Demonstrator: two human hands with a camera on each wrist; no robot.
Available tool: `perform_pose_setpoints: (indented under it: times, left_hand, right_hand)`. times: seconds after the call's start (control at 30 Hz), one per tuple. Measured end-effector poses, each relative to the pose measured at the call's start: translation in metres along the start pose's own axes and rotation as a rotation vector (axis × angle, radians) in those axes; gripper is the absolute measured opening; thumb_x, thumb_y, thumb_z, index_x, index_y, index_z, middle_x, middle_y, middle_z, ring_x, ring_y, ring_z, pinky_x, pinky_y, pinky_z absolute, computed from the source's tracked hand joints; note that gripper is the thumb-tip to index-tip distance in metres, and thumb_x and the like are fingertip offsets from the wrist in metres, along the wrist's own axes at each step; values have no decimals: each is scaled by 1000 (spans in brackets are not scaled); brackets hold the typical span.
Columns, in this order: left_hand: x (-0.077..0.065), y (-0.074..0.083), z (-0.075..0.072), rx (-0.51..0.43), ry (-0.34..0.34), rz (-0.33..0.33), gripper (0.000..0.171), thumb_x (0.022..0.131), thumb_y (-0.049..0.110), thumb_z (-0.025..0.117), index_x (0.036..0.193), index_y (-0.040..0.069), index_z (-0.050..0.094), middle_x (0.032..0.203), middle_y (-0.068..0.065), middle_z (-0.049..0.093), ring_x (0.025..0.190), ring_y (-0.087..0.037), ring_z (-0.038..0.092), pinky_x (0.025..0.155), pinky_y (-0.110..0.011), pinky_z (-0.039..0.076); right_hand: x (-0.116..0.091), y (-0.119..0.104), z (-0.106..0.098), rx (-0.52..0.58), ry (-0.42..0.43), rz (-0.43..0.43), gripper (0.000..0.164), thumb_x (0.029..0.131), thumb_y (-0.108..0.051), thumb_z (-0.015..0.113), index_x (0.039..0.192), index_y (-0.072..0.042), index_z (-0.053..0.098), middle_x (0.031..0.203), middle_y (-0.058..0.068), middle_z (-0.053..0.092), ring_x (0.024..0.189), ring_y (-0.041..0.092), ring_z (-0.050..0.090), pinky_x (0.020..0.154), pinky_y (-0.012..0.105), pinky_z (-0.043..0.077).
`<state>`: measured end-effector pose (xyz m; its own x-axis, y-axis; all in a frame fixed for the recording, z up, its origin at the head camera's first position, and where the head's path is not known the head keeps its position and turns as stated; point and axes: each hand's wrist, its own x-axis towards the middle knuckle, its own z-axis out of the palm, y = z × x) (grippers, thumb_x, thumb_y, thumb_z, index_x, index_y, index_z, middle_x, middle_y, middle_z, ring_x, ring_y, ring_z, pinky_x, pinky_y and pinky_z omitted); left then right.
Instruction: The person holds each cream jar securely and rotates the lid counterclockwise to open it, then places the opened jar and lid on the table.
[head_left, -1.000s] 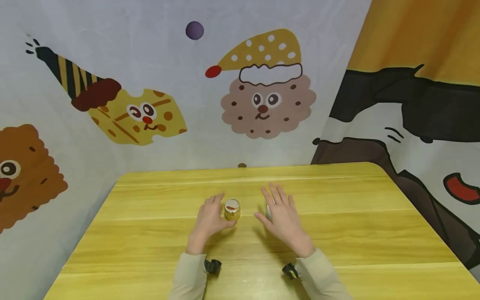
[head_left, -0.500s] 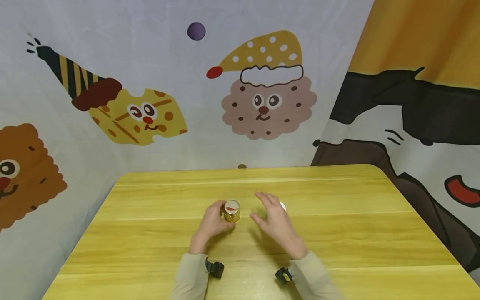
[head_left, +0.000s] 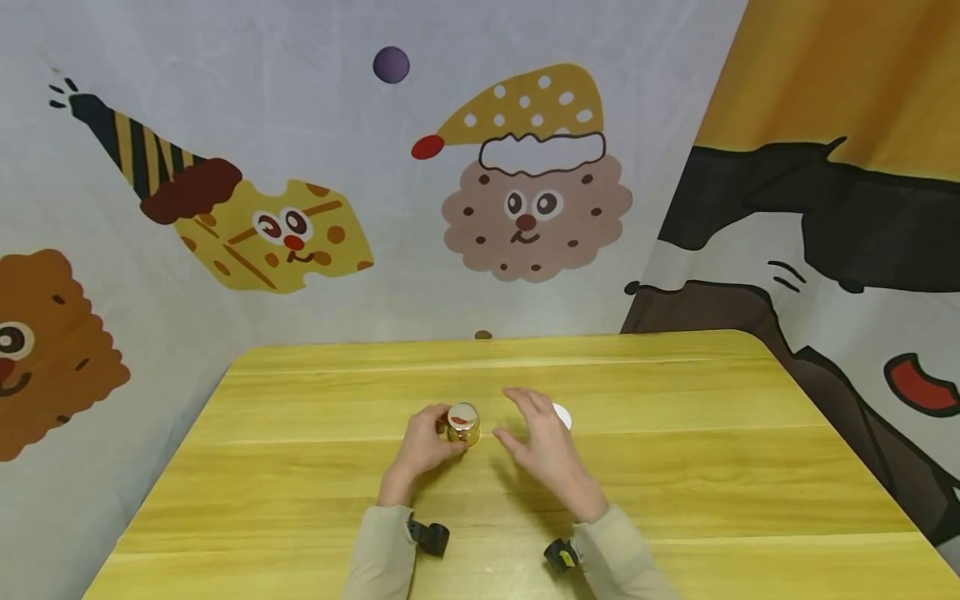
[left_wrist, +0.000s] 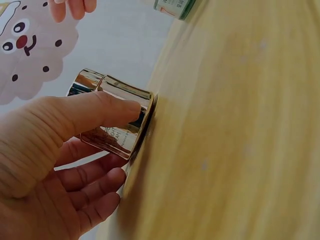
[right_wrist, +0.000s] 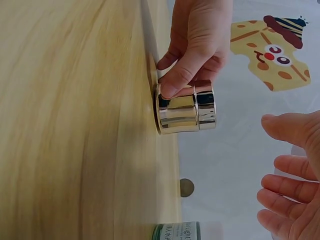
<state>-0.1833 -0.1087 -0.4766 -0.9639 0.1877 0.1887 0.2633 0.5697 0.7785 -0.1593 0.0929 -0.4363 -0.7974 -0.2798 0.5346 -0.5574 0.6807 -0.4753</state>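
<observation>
- My left hand [head_left: 424, 442] has closed in on the gold jar [head_left: 464, 419]; my right hand [head_left: 549, 450] has shifted inward from over the white-lidded jar [head_left: 562, 417].
- Left thumb and fingers clamp the gold jar, upright on the table [head_left: 337, 383]; I'd keep that hold low, its top free.
- Right fingers spread, holding nothing.

Two hands [head_left: 426, 446] [head_left: 552, 450], two jars [head_left: 463, 425] [head_left: 562, 415], two wrist cameras [head_left: 432, 539] [head_left: 559, 556], one table [head_left: 720, 458]

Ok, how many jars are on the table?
2: the gold jar, gripped by the left hand, and the white-topped jar, partly hidden behind the right hand in the head view. Anything small fully behind a hand might not show.
</observation>
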Motion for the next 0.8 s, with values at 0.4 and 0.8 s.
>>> perform_pose_setpoints:
  times: [0.4,0.8]
  left_hand:
    - [3,-4,0,-33,7,-27,42,58,2,84,95,-2,64,77,-4,56,72,-19,49,62,-25,42]
    - [5,6,1,-67,38,21,40,60,4,84,93,2,62,75,-2,61,69,-16,55,60,-24,46]
  right_hand:
    - [0,3,0,-2,14,2,56,73,-14,79,122,3,56,119,17,59,111,33,54,94,43,45]
    - [2,2,-5,10,54,-29,52,73,-12,80,117,4,59,114,18,62,107,33,57,93,43,46]
